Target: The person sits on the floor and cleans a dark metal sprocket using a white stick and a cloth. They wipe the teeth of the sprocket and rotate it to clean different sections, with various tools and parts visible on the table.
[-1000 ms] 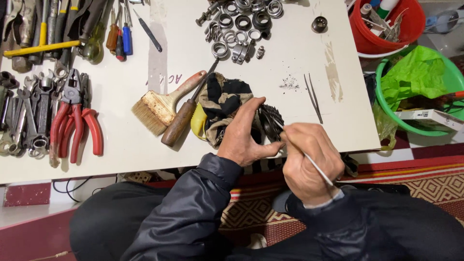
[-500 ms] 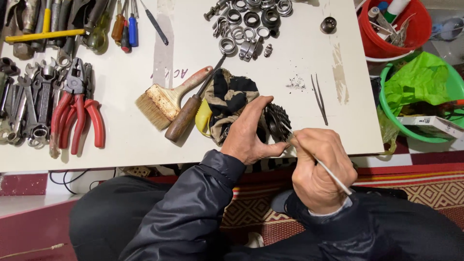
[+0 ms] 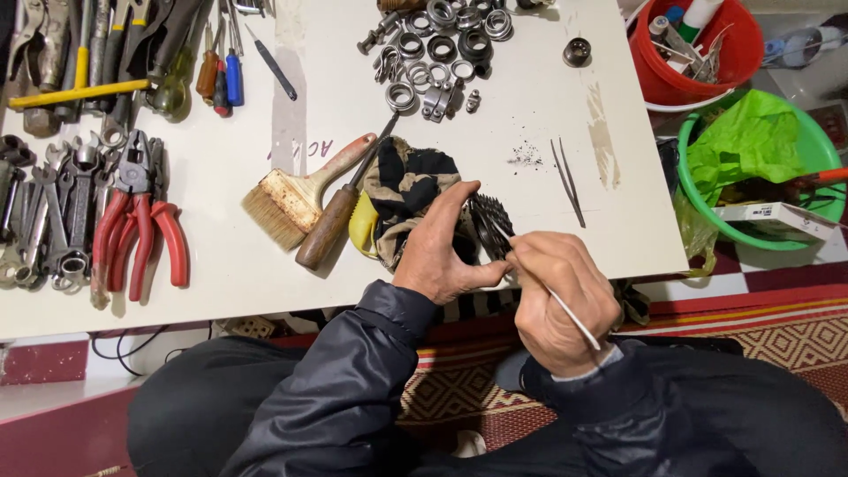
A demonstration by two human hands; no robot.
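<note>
My left hand (image 3: 439, 250) grips a dark toothed sprocket cluster (image 3: 488, 222) on edge at the near edge of the white table (image 3: 230, 265). A black and tan patterned rag (image 3: 409, 187) lies under and beside it. My right hand (image 3: 558, 296) holds a thin white stick (image 3: 565, 314), whose tip touches the sprocket's teeth. Both sleeves are dark.
A paint brush (image 3: 291, 193) and a wooden-handled tool (image 3: 329, 223) lie left of the rag. Red pliers (image 3: 137, 221), wrenches and screwdrivers fill the left side. Bearings and rings (image 3: 439, 49) sit at the far edge, tweezers (image 3: 567, 179) at right. A red bucket (image 3: 698, 49) and a green basin (image 3: 760, 168) stand beside the table.
My right hand moved the stick back and forth along the sprocket's teeth while my left hand kept its hold. The view shifted slightly.
</note>
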